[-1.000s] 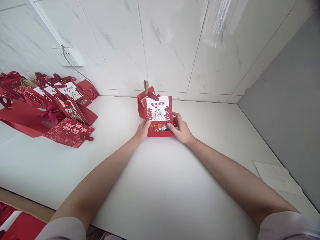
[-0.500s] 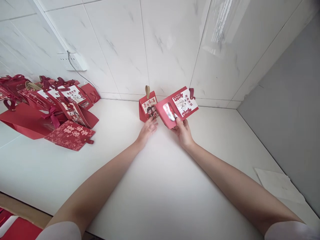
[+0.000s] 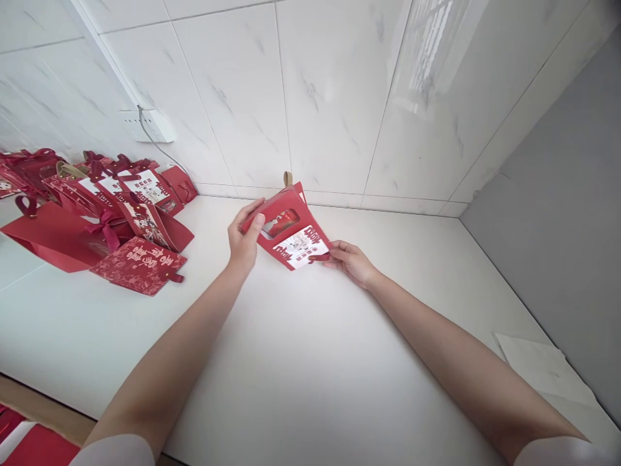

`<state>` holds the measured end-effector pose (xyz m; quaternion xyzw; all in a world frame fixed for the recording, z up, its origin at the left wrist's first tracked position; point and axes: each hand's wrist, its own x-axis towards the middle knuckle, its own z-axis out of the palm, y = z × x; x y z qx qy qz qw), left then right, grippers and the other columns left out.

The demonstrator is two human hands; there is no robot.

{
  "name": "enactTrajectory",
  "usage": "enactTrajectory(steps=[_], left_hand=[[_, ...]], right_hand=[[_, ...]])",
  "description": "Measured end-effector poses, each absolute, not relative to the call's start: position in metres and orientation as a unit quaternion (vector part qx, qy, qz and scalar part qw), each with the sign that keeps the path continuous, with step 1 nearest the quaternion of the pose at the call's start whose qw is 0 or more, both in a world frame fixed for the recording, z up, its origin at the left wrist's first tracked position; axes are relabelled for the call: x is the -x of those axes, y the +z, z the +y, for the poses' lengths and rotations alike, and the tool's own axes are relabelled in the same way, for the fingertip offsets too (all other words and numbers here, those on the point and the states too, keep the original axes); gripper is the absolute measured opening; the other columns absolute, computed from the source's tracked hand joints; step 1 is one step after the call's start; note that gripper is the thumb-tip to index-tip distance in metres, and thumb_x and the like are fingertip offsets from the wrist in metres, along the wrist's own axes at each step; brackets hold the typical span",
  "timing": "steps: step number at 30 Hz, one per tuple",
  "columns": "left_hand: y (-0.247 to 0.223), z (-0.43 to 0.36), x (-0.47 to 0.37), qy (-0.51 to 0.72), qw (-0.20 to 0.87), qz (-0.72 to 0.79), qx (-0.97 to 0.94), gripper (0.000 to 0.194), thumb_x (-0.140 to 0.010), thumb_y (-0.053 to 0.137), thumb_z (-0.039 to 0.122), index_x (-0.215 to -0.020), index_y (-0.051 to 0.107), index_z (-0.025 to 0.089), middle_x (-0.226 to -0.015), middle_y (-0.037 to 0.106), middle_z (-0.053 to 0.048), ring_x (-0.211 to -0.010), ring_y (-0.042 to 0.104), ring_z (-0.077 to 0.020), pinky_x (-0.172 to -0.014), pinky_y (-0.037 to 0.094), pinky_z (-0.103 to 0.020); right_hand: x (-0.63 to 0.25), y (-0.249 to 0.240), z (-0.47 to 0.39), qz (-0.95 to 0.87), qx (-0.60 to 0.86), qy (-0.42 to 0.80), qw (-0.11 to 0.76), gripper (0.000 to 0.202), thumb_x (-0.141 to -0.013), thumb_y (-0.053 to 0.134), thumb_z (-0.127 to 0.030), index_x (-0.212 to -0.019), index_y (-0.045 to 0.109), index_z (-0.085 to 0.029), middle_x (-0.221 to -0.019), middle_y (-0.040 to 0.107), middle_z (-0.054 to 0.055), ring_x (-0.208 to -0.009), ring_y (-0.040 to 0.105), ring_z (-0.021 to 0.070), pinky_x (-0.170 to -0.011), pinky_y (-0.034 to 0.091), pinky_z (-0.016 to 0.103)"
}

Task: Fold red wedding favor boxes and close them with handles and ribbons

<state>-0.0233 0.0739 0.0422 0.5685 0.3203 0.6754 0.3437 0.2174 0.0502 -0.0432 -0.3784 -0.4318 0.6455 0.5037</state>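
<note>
Between both hands is a red gift box (image 3: 299, 243) with a cut-out window and a white printed panel, raised and tilted over the table. My left hand (image 3: 244, 238) grips its upper left end, thumb on the front face. At its lower right edge, the fingers of my right hand (image 3: 352, 262) pinch the side near the dark red ribbon. Behind it, a second red box is mostly covered; its tan ribbon loop (image 3: 288, 178) pokes out above.
On the left of the white table (image 3: 310, 375) stand several red gift boxes (image 3: 150, 188) and a larger red bag (image 3: 53, 233). A patterned red box (image 3: 138, 264) lies in front. A wall socket (image 3: 145, 125) has a cable; a white sheet (image 3: 538, 366) lies at right.
The held box has moved left and turned, so its printed panel now points down right. My left hand has taken hold of its other end. The box behind is now mostly hidden.
</note>
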Motion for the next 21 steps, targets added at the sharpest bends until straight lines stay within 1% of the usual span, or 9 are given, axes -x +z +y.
enactTrajectory(steps=[2, 4, 8, 10, 12, 15, 17, 19, 21], left_hand=[[0.061, 0.074, 0.034, 0.668, 0.311, 0.303, -0.604, 0.054, -0.075, 0.075, 0.055, -0.111, 0.072, 0.016, -0.112, 0.071, -0.010, -0.109, 0.066, -0.0296, -0.095, 0.053, -0.038], [0.074, 0.072, 0.040, 0.641, 0.310, 0.296, -0.636, 0.056, -0.077, 0.070, 0.061, -0.108, 0.073, 0.014, -0.104, 0.071, -0.009, -0.101, 0.068, -0.0283, -0.089, 0.055, -0.037], [0.088, 0.066, 0.042, 0.566, 0.352, 0.323, -0.672, 0.053, -0.078, 0.067, 0.063, -0.101, 0.074, 0.016, -0.090, 0.073, -0.008, -0.087, 0.071, -0.0264, -0.076, 0.056, -0.036], [0.091, 0.062, 0.040, 0.548, 0.372, 0.339, -0.668, 0.049, -0.079, 0.066, 0.061, -0.099, 0.075, 0.017, -0.090, 0.074, -0.008, -0.083, 0.071, -0.0251, -0.071, 0.056, -0.034], [0.093, 0.059, 0.037, 0.541, 0.408, 0.344, -0.650, 0.050, -0.082, 0.062, 0.063, -0.098, 0.074, 0.018, -0.091, 0.075, -0.008, -0.080, 0.072, -0.0245, -0.066, 0.056, -0.033], [0.095, 0.055, 0.033, 0.542, 0.471, 0.322, -0.618, 0.060, -0.083, 0.051, 0.072, -0.100, 0.073, 0.019, -0.092, 0.075, -0.009, -0.082, 0.073, -0.0266, -0.067, 0.058, -0.037], [0.095, 0.053, 0.030, 0.549, 0.487, 0.307, -0.606, 0.065, -0.083, 0.046, 0.077, -0.099, 0.073, 0.019, -0.092, 0.075, -0.009, -0.086, 0.073, -0.0287, -0.069, 0.059, -0.039], [0.095, 0.050, 0.026, 0.555, 0.464, 0.312, -0.615, 0.061, -0.082, 0.052, 0.074, -0.097, 0.074, 0.019, -0.091, 0.076, -0.009, -0.091, 0.072, -0.0301, -0.072, 0.059, -0.039], [0.096, 0.048, 0.023, 0.549, 0.420, 0.327, -0.645, 0.049, -0.080, 0.065, 0.064, -0.094, 0.075, 0.018, -0.095, 0.076, -0.009, -0.097, 0.071, -0.0299, -0.077, 0.058, -0.037]], right_hand=[[-0.219, -0.043, 0.051, -0.439, 0.377, 0.657, 0.484, 0.013, -0.082, 0.068, -0.025, -0.093, 0.069, -0.019, -0.098, 0.075, 0.007, -0.090, 0.073, 0.0180, -0.089, 0.060, 0.038], [-0.219, -0.043, 0.050, -0.448, 0.376, 0.660, 0.472, 0.012, -0.082, 0.068, -0.024, -0.092, 0.070, -0.019, -0.095, 0.075, 0.007, -0.087, 0.072, 0.0159, -0.087, 0.060, 0.034], [-0.218, -0.043, 0.049, -0.460, 0.378, 0.660, 0.459, 0.013, -0.079, 0.073, -0.026, -0.090, 0.070, -0.019, -0.097, 0.074, 0.006, -0.086, 0.071, 0.0151, -0.086, 0.058, 0.032], [-0.219, -0.043, 0.048, -0.467, 0.379, 0.658, 0.453, 0.015, -0.078, 0.076, -0.029, -0.089, 0.071, -0.020, -0.097, 0.074, 0.006, -0.088, 0.070, 0.0157, -0.087, 0.058, 0.032], [-0.219, -0.042, 0.048, -0.474, 0.375, 0.657, 0.451, 0.018, -0.077, 0.077, -0.032, -0.089, 0.071, -0.020, -0.096, 0.074, 0.006, -0.089, 0.070, 0.0164, -0.088, 0.057, 0.033], [-0.219, -0.043, 0.047, -0.481, 0.368, 0.655, 0.451, 0.020, -0.076, 0.078, -0.035, -0.088, 0.071, -0.020, -0.094, 0.074, 0.005, -0.089, 0.069, 0.0168, -0.089, 0.056, 0.035], [-0.219, -0.043, 0.047, -0.482, 0.366, 0.655, 0.452, 0.021, -0.076, 0.078, -0.036, -0.088, 0.071, -0.021, -0.093, 0.074, 0.004, -0.087, 0.069, 0.0168, -0.090, 0.055, 0.036], [-0.218, -0.045, 0.047, -0.484, 0.364, 0.654, 0.454, 0.022, -0.075, 0.078, -0.037, -0.089, 0.071, -0.021, -0.094, 0.074, 0.004, -0.087, 0.069, 0.0172, -0.090, 0.055, 0.036], [-0.218, -0.046, 0.048, -0.484, 0.363, 0.654, 0.454, 0.024, -0.074, 0.079, -0.038, -0.089, 0.071, -0.021, -0.095, 0.074, 0.004, -0.087, 0.069, 0.0178, -0.091, 0.054, 0.037]])
